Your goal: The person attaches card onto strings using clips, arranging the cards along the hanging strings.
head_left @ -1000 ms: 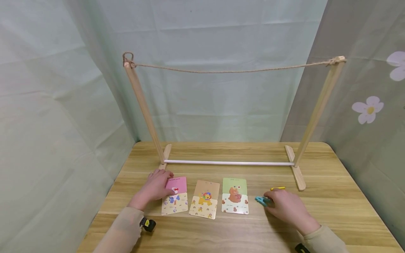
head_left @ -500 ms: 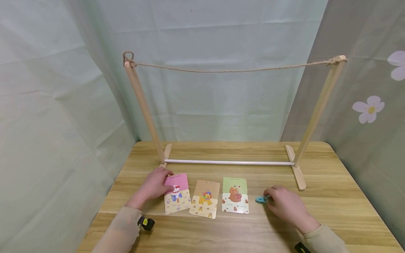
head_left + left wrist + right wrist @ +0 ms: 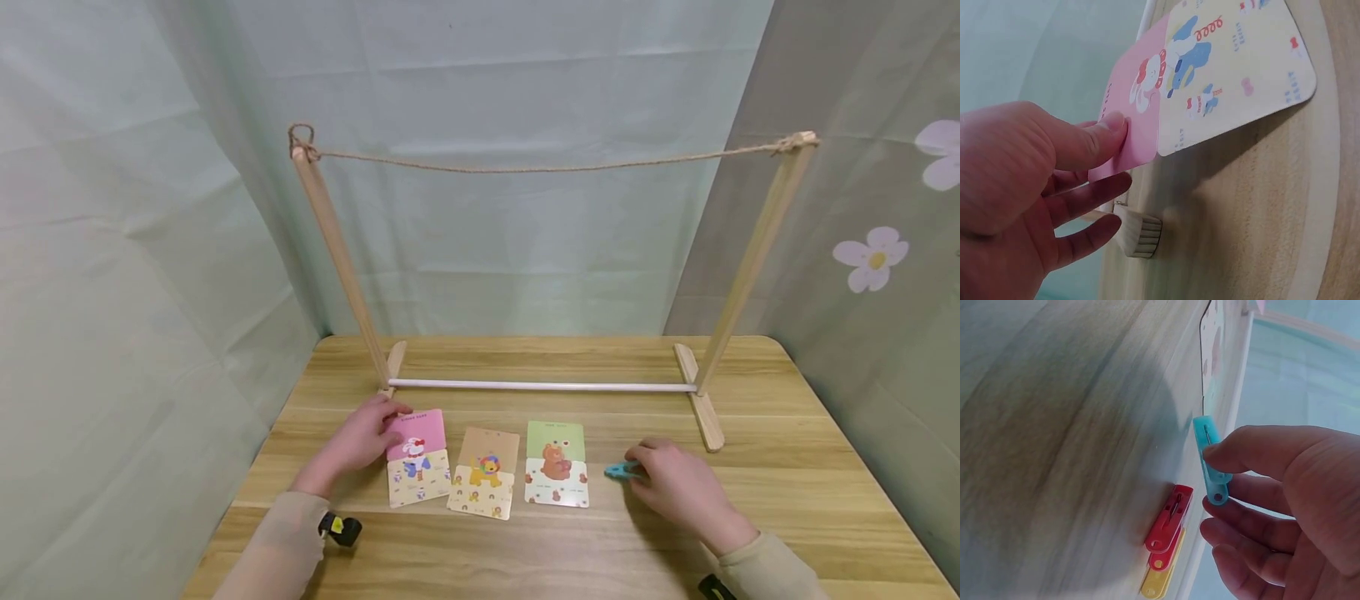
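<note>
My left hand [image 3: 358,442] pinches the left edge of a pink and cream card with a white rabbit [image 3: 417,468]. In the left wrist view the thumb lies on the card's pink part, fingers behind, and the card is tilted off the table. On the right, my right hand [image 3: 681,493] holds a teal clothespin [image 3: 1211,456] between thumb and fingers, just above the table. A brown card with a lion [image 3: 484,472] and a green card with a bear [image 3: 557,463] lie flat between the hands.
Behind the cards stands a wooden frame with two posts [image 3: 756,258], a white bar [image 3: 540,386] and a twine line [image 3: 525,170] across the top. A red clothespin [image 3: 1170,519] and a yellow clothespin [image 3: 1159,579] lie by the right hand.
The rabbit card has come up a little off the table in my left hand and shifted slightly right. My right hand has raised and turned the teal clothespin slightly.
</note>
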`<state>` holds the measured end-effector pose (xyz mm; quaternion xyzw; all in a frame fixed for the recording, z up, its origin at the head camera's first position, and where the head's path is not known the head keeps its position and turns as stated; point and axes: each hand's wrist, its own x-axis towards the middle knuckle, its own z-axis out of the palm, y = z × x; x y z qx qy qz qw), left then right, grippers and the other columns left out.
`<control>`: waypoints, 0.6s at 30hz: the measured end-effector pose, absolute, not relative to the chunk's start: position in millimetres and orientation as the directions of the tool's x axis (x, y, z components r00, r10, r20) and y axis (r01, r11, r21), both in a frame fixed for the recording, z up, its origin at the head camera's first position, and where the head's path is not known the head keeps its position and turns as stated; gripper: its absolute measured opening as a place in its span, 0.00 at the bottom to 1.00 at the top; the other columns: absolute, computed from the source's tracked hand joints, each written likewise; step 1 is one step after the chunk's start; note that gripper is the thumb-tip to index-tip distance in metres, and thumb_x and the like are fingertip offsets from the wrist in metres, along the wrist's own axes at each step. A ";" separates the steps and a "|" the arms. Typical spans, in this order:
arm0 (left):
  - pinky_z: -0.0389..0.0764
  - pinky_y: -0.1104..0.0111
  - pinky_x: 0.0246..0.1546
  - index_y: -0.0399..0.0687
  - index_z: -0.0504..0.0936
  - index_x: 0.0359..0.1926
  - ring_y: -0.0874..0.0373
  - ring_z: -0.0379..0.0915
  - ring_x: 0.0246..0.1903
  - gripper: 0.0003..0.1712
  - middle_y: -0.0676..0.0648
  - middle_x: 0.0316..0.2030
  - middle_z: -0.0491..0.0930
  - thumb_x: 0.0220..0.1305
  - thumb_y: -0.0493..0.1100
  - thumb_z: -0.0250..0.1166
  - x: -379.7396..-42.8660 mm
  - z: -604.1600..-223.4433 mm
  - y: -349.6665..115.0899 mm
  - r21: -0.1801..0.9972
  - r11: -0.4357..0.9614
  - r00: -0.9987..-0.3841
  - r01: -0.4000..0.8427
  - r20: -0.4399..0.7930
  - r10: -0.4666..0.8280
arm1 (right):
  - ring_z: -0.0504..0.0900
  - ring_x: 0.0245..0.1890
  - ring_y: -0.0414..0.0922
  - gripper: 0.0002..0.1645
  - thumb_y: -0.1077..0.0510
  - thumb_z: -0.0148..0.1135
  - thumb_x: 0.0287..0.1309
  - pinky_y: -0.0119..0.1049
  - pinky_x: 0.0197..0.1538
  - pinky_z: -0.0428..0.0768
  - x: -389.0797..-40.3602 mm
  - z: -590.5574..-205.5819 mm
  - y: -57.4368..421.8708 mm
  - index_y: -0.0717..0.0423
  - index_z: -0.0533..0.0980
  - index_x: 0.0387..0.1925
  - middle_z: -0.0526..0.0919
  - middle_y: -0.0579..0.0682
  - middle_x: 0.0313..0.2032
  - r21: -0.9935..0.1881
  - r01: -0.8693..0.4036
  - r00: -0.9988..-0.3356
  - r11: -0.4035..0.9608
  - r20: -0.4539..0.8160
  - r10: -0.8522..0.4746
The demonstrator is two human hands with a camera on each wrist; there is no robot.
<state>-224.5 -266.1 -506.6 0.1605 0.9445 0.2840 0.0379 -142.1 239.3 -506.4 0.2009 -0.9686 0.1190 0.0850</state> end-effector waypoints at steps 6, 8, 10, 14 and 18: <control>0.77 0.62 0.41 0.41 0.85 0.63 0.54 0.72 0.41 0.24 0.50 0.42 0.77 0.66 0.32 0.75 -224.0 -501.1 -265.3 0.583 0.773 -0.952 0.250 0.003 0.306 | 0.81 0.32 0.39 0.13 0.60 0.80 0.48 0.36 0.29 0.81 -142.6 -505.1 238.3 0.50 0.86 0.37 0.83 0.41 0.33 -0.198 -0.414 -0.902 0.888 0.222 -0.371; 0.77 0.63 0.40 0.41 0.85 0.63 0.54 0.72 0.40 0.25 0.50 0.41 0.78 0.65 0.32 0.76 -224.2 -500.0 -264.9 0.594 0.769 -0.955 0.236 -0.004 0.296 | 0.80 0.31 0.38 0.13 0.61 0.80 0.48 0.36 0.28 0.80 -142.9 -504.7 237.9 0.50 0.86 0.38 0.83 0.41 0.32 -0.203 -0.410 -0.904 0.889 0.221 -0.366; 0.77 0.63 0.40 0.41 0.85 0.63 0.55 0.72 0.40 0.25 0.51 0.41 0.79 0.65 0.33 0.76 -224.3 -499.2 -264.5 0.612 0.759 -0.958 0.223 -0.008 0.288 | 0.80 0.30 0.38 0.14 0.60 0.81 0.49 0.36 0.28 0.80 -143.2 -504.1 237.4 0.50 0.86 0.39 0.84 0.41 0.32 -0.210 -0.402 -0.908 0.891 0.217 -0.358; 0.78 0.65 0.38 0.40 0.85 0.62 0.55 0.73 0.39 0.25 0.50 0.40 0.81 0.65 0.33 0.76 -224.9 -497.5 -264.3 0.655 0.727 -0.961 0.206 -0.004 0.276 | 0.79 0.29 0.37 0.15 0.60 0.82 0.50 0.36 0.28 0.80 -143.0 -503.1 236.8 0.50 0.87 0.40 0.84 0.42 0.32 -0.220 -0.389 -0.914 0.895 0.211 -0.345; 0.78 0.66 0.36 0.40 0.85 0.62 0.55 0.74 0.38 0.24 0.50 0.39 0.82 0.65 0.34 0.77 -225.5 -494.8 -263.8 0.687 0.700 -0.965 0.192 0.002 0.263 | 0.79 0.29 0.37 0.15 0.60 0.82 0.50 0.35 0.27 0.79 -143.2 -503.1 236.4 0.50 0.87 0.40 0.84 0.41 0.32 -0.209 -0.401 -0.906 0.892 0.238 -0.351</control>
